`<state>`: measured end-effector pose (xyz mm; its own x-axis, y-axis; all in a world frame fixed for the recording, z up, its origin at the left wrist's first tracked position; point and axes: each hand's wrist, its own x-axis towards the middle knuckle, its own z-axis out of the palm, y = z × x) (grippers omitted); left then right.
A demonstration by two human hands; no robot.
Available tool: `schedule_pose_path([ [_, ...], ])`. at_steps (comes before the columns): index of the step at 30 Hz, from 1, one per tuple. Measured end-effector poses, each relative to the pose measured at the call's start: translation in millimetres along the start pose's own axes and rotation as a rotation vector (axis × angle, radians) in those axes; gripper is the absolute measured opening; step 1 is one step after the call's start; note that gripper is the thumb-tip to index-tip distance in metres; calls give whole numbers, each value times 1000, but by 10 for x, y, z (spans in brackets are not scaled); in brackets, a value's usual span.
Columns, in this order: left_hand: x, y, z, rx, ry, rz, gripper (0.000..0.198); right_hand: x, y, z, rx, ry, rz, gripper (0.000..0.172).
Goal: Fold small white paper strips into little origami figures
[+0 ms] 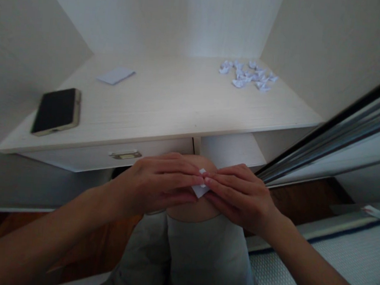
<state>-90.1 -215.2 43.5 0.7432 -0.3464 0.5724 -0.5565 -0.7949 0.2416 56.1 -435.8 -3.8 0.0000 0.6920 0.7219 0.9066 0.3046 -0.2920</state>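
Between my two hands, just above my knee, is a small piece of folded white paper [200, 191]. My left hand [166, 180] pinches its left side, the fingertips pressed close together. From the other side my right hand [240, 194] grips the same paper, and the fingertips of both hands meet over its middle. Only the lower corner and a small upper tip of the paper show. On the desk's far right lies a cluster of small folded white paper pieces [246, 77], several of them. A flat stack of white paper [115, 75] rests at the back left.
A dark-topped rectangular device [56, 110] lies near the left end of the white desk [160, 97]. Below the desktop are a drawer with a metal label pull [125, 155] and an open shelf [231, 147]. A dark-edged sliding panel frame [334, 126] stands close on the right.
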Motion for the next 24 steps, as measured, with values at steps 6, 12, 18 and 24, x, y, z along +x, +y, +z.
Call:
schedule_pose_path([
  [6,-30,22,35,-39,60,-60,36,8,-43,70,-55,93,-15,33],
  [12,-19,71,-16,-65,54,-215,26,22,-93,175,31,218,85,34],
  [18,96,249,-25,-165,207,-433,25,153,-200,145,213,310,201,30],
  [24,277,466,-59,-289,336,-624,28,239,-342,64,403,378,345,32],
])
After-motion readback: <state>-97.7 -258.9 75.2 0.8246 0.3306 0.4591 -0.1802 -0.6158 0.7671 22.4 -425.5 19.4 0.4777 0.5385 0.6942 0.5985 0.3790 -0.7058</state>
